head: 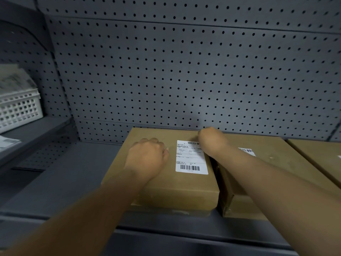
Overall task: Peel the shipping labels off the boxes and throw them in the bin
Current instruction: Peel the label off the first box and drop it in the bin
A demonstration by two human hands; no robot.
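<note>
While the left hand rests as a curled fist on the near-left box, holding nothing, the right hand reaches to the far right corner of the white shipping label; its fingers are hidden, so I cannot tell if the grip is closed on the corner. The label is flat, rectangular paper with barcodes, its long axis running near to far, lying between both hands. The boxes are plain matte brown cardboard on a grey shelf. A second label shows on the right box. No bin is visible.
</note>
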